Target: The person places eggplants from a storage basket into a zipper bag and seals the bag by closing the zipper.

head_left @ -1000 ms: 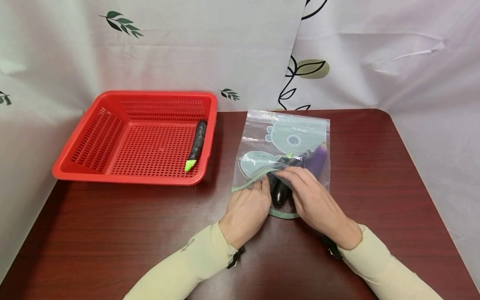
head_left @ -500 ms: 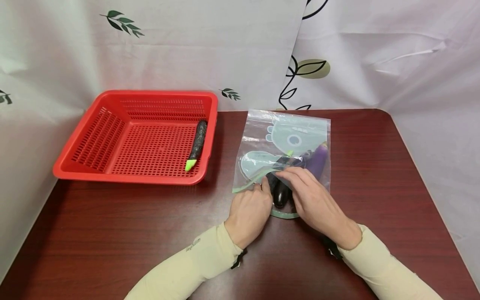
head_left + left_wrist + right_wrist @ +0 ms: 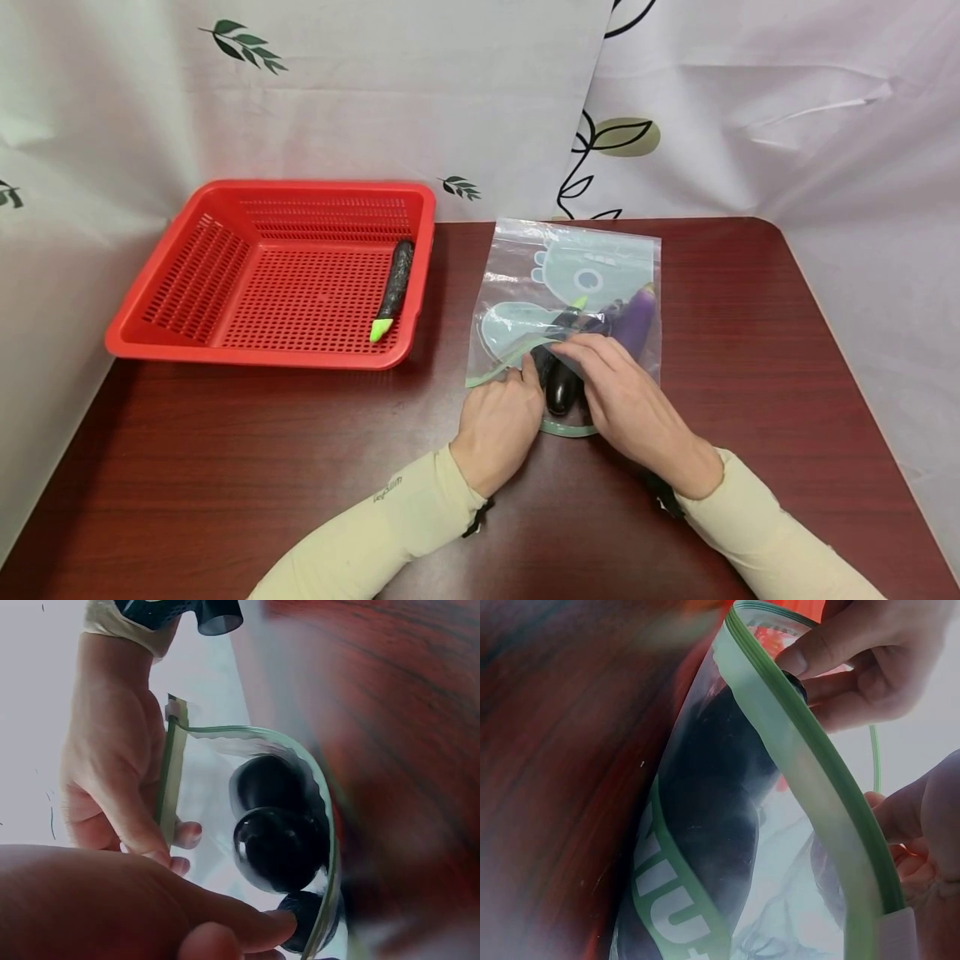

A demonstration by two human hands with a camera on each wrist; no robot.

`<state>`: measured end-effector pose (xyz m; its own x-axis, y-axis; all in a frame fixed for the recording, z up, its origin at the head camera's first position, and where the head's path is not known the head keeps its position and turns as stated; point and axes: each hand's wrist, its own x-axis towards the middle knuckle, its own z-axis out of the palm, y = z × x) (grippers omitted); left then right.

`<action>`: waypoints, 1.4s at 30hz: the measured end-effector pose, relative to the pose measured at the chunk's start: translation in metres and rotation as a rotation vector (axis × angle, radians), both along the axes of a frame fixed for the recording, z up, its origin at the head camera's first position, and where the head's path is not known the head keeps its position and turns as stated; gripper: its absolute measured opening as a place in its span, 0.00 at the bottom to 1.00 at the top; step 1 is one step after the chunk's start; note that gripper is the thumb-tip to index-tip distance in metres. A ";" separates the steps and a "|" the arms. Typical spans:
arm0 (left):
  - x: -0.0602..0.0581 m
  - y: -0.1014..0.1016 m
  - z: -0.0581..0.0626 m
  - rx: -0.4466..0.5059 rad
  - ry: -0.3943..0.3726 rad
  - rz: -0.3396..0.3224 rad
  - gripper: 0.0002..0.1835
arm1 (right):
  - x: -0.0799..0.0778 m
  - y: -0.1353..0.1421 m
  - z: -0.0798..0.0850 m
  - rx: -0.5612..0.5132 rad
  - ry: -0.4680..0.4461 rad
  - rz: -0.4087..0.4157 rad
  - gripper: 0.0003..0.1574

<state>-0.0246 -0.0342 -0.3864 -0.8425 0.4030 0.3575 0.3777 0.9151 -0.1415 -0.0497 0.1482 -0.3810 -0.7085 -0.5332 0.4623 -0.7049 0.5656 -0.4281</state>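
Note:
A clear zip bag (image 3: 510, 279) with green edging and a pale cartoon print lies on the table, its mouth gaping toward me. Inside, a purple eggplant (image 3: 637, 321) rests at the right beside a glossy black eggplant (image 3: 560, 390). My left hand (image 3: 498, 425) is at the mouth, thumb and fingers pinching the near end of a dark, rough cucumber (image 3: 306, 919); its light green tip points deeper into the bag. My right hand (image 3: 637, 408) pinches the bag's upper lip and lifts it. The right wrist view shows its fingertips on the green zip strip (image 3: 840, 787).
A red plastic basket (image 3: 322, 360) stands at the back left, with another dark cucumber (image 3: 393, 287) with a green tip lying against its right side. The brown table (image 3: 225, 467) ends at a white patterned curtain (image 3: 337, 100) behind.
The cucumber in the bag has slid slightly deeper, its green tip showing farther up and right. My left hand has shifted a little to the right with it; my right hand stays in place.

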 end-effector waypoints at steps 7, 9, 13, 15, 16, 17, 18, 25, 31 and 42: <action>0.003 -0.001 0.005 -0.017 -0.006 -0.007 0.19 | -0.001 0.000 0.000 -0.001 0.006 0.006 0.27; 0.004 -0.002 0.007 -0.018 -0.023 -0.010 0.19 | -0.001 0.000 0.000 -0.002 0.005 0.007 0.27; 0.006 -0.003 0.013 -0.024 -0.060 -0.011 0.19 | -0.001 0.000 0.001 -0.002 0.000 0.007 0.27; 0.006 -0.004 0.016 -0.028 -0.078 -0.010 0.19 | 0.000 0.000 0.001 0.000 -0.003 0.006 0.27; 0.006 -0.004 0.017 -0.028 -0.088 -0.007 0.19 | 0.000 0.000 0.001 0.001 -0.003 0.005 0.27; 0.006 -0.005 0.018 -0.028 -0.097 -0.006 0.19 | 0.000 0.000 0.001 0.001 -0.004 0.005 0.27; 0.007 -0.005 0.020 -0.026 -0.107 -0.004 0.19 | 0.000 0.000 0.001 0.001 -0.005 0.004 0.27; 0.011 -0.009 0.035 -0.003 -0.180 -0.008 0.21 | 0.000 0.000 0.001 0.001 -0.002 0.004 0.26; 0.013 -0.012 0.046 0.054 -0.189 -0.021 0.17 | 0.000 0.000 0.001 0.010 -0.003 0.001 0.26; 0.011 -0.021 0.058 0.161 -0.200 -0.020 0.13 | 0.000 0.000 0.001 0.014 -0.008 -0.002 0.27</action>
<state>-0.0141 -0.0551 -0.3284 -0.8956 0.3711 0.2454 0.4013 0.9120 0.0852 -0.0498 0.1484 -0.3797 -0.7131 -0.5381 0.4494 -0.7005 0.5729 -0.4255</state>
